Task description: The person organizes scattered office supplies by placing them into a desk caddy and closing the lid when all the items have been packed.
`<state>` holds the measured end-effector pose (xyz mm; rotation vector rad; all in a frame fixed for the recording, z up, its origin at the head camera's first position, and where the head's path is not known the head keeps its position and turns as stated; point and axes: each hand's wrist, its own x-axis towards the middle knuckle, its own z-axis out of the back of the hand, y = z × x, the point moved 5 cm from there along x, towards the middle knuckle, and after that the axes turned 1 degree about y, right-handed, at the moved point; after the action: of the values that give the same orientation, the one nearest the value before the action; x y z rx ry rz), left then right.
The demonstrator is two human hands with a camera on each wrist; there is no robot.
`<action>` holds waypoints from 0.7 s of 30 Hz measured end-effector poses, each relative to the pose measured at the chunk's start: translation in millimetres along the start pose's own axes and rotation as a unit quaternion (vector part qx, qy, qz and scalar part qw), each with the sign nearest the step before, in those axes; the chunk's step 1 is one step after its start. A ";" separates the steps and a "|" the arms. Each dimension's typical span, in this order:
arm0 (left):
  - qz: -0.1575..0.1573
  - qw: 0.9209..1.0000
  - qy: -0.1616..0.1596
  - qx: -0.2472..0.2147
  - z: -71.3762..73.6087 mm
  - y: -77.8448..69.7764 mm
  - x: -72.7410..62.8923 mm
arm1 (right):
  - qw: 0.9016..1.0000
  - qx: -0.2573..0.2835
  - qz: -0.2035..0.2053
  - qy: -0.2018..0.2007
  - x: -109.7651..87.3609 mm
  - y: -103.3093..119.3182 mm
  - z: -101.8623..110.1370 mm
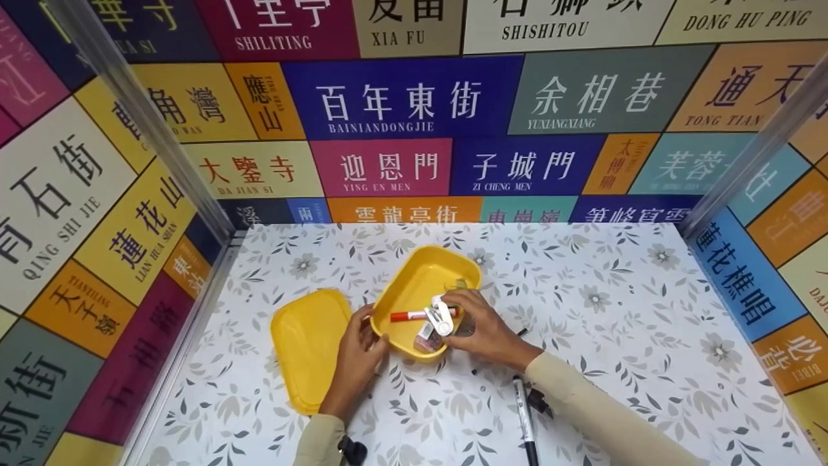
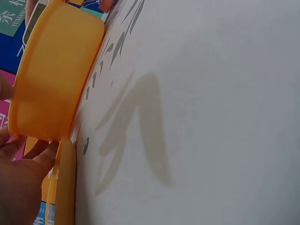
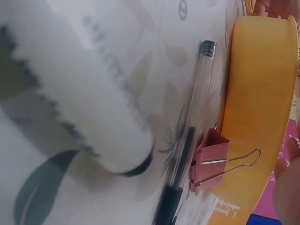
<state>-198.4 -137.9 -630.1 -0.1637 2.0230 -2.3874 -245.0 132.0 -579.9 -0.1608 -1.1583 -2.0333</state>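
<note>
- Lying nearest, a slim white marker with a black cap (image 1: pixel 525 424) rests by the right sleeve (image 1: pixel 601 411); being round, it would probably roll if nudged.
- Just beyond, a clear-barrelled pen with black ends (image 3: pixel 194 122) and a pink binder clip with wire handles (image 3: pixel 211 159) lie beside an open yellow plastic box (image 1: pixel 414 288).
- Left of the box, a flat yellow plastic lid (image 1: pixel 307 353) lies on the table.
- The left hand (image 1: pixel 361 346) pinches the box's left rim; the walls look light, fairly stiff and smooth, so the rim should give the surest hold.
- The right hand (image 1: pixel 482 327) pinches a small white piece (image 1: pixel 442 316) over the box, between thumb and fingers; it seems light and hard, best held by its edges. Its exact kind I cannot tell.
- Behind it, inside the box, lies a red-capped white marker (image 1: pixel 404 316), probably slippery, easily lifted mid-barrel.
</note>
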 end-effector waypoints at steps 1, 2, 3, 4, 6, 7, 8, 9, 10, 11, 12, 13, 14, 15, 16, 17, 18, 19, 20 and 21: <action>0.002 1.000 -0.001 0.001 0.2 0.0 -0.1 | 1.000 -0.003 0.001 0.002 1.5 0.4 -1.1; 0.002 1.000 0.000 0.000 0.1 -0.1 -0.1 | 1.000 -0.005 0.002 0.005 2.8 0.9 -1.9; 0.004 1.000 0.000 0.000 0.1 0.1 -0.1 | 1.000 -0.006 0.000 0.007 4.1 1.1 -2.6; 0.005 1.000 0.000 0.001 -0.1 0.1 -0.1 | 1.000 -0.009 -0.003 0.010 5.2 1.4 -3.1; 0.006 1.000 0.001 -0.003 -0.5 0.5 -0.1 | 1.000 -0.016 -0.008 0.015 7.4 1.6 -4.0; 0.007 1.000 0.002 -0.004 -0.8 0.7 -0.3 | 1.000 -0.018 -0.009 0.016 8.4 1.8 -4.4; 0.008 1.000 0.003 -0.004 -1.1 0.9 -0.4 | 1.000 -0.020 -0.010 0.018 9.3 1.8 -5.0; 0.012 1.000 0.003 -0.003 -1.3 1.3 -0.6 | 1.000 -0.022 -0.010 0.019 10.2 1.9 -5.7; 0.012 1.000 0.004 -0.004 -1.4 1.7 -0.6 | 0.999 -0.024 -0.010 0.021 11.3 2.4 -6.6; 0.012 1.000 0.004 -0.005 -1.4 1.9 -0.6 | 0.999 -0.025 -0.008 0.022 12.4 2.4 -7.9; 0.014 1.000 0.003 -0.001 -1.2 2.2 -0.6 | 0.999 -0.024 -0.005 0.024 13.7 2.8 -9.2; 0.007 1.000 0.004 -0.003 -1.0 2.0 -0.4 | 0.999 -0.025 -0.002 0.025 15.0 3.1 -10.5; 0.002 1.000 0.005 -0.004 -0.8 1.7 0.0 | 0.999 -0.025 0.000 0.027 16.2 3.3 -11.9; -0.003 1.000 0.006 -0.006 -0.6 1.4 0.3 | 0.999 -0.029 0.003 0.027 17.5 3.8 -13.2; -0.009 1.000 0.006 -0.006 -0.3 1.0 0.7 | 0.999 -0.032 0.006 0.027 18.8 3.8 -14.7; -0.013 1.000 0.008 -0.006 -0.2 0.4 0.9 | 0.999 -0.037 0.009 0.027 20.0 3.7 -16.0; -0.017 1.000 0.009 -0.006 0.0 0.0 1.3 | 0.999 -0.042 0.013 0.026 21.1 3.8 -17.3; -0.021 1.000 0.010 -0.008 0.2 -0.4 1.4 | 0.998 -0.048 0.016 0.025 21.9 3.7 -18.5; -0.019 1.000 0.010 -0.005 0.3 -0.4 1.6 | 0.998 -0.051 0.020 0.024 22.9 3.9 -19.6; -0.018 1.000 0.010 -0.002 0.6 -0.5 1.7 | 0.998 -0.055 0.025 0.023 23.7 4.0 -20.7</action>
<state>-200.0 -138.5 -629.4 -0.1804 2.0514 -2.4156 -253.5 101.5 -578.4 -0.1939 -1.0048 -2.0465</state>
